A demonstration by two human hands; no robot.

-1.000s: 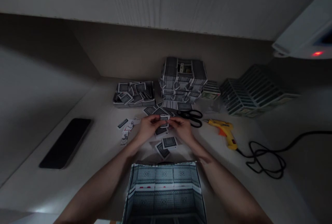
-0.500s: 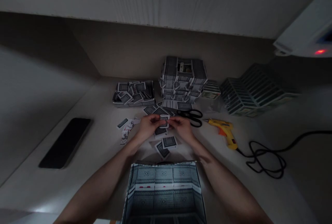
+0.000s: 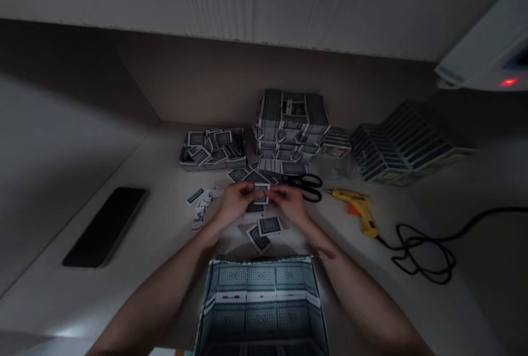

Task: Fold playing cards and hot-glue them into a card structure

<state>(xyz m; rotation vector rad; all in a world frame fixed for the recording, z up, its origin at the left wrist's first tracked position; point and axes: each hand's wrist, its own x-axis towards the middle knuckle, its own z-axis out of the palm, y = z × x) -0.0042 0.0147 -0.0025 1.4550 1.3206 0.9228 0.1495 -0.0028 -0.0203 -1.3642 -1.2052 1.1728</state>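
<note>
A playing card [image 3: 261,187], its patterned back facing me, is pinched at both sides between my two hands above the table. My left hand [image 3: 238,200] grips its left edge; my right hand [image 3: 289,200] grips the right one. Whether it is one card or a small stack I cannot tell. Just below the fingers lie loose playing cards [image 3: 269,226], face down. Close to me stands a box made of playing cards [image 3: 260,276], open toward me. Beyond my hands more cards [image 3: 237,175] lie in front of a block-shaped card structure [image 3: 270,130].
Black scissors [image 3: 307,182] lie right of my hands, then a yellow glue gun [image 3: 355,204] with its black cord [image 3: 412,243]. A card tray [image 3: 198,166] holds loose cards at back left. Cut card scraps [image 3: 198,215] and a phone [image 3: 105,228] lie left. Stepped card structures [image 3: 396,149] stand right.
Both hands keep nearly the same place and hold on the card. The loose card directly under the fingers shows slightly differently; little else differs.
</note>
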